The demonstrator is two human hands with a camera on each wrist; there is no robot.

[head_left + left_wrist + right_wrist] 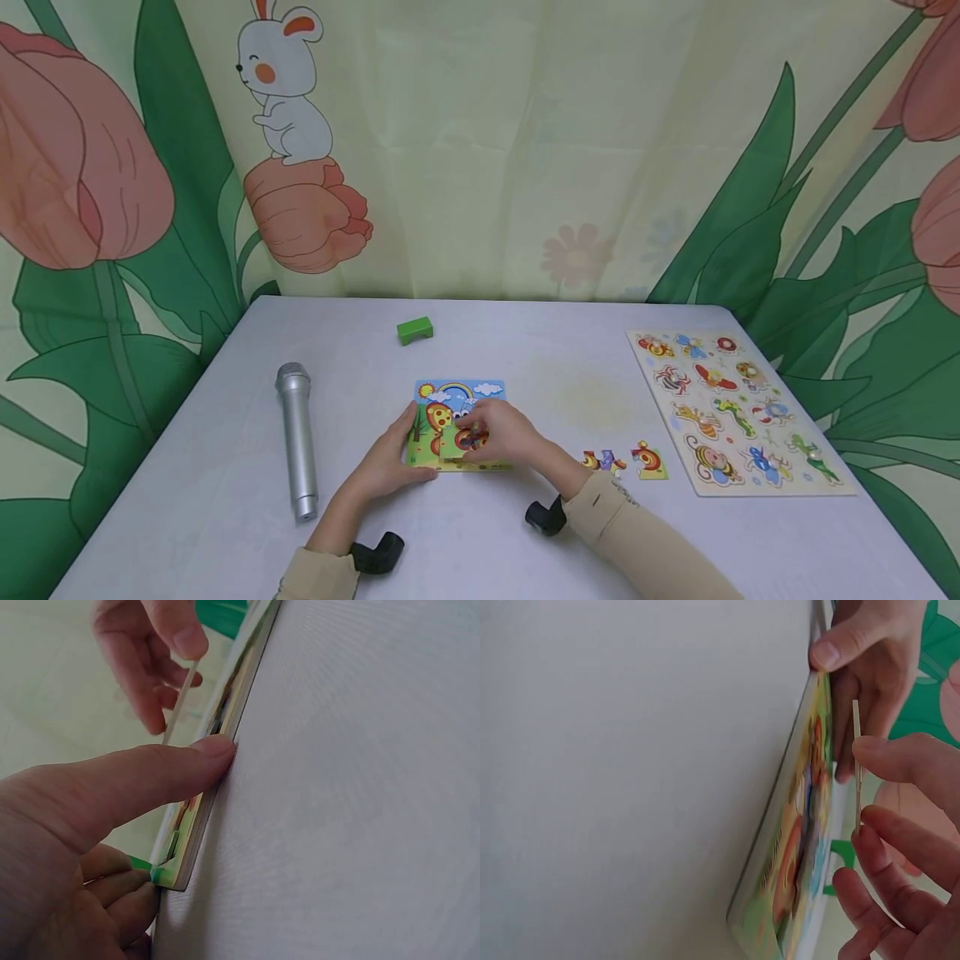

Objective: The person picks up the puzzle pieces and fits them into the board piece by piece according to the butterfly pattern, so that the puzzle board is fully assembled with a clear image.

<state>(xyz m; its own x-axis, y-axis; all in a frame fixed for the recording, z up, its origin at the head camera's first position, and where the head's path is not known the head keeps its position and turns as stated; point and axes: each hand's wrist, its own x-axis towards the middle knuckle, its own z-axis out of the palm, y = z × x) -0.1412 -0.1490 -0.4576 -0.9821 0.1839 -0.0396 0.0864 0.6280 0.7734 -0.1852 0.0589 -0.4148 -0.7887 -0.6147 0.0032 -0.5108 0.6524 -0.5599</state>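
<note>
A colourful puzzle board [459,388] with a sun, a rainbow and clouds lies on the table in front of me. My left hand [392,454] grips its near left corner, thumb on the front edge and fingers along the left side. Over the board, my right hand [504,433] pinches a thin flat puzzle piece [452,446] between thumb and fingers. Seen edge-on in the right wrist view, that puzzle piece [856,720] is held apart from the board [780,862]. The right hand hides part of the board's picture.
Two loose puzzle pieces, one purple and orange [602,461], one with a snail-like curl [649,461], lie right of the board. Farther right is a large insect puzzle board [738,417]. A silver microphone [297,442] lies at left, a green block [415,330] behind.
</note>
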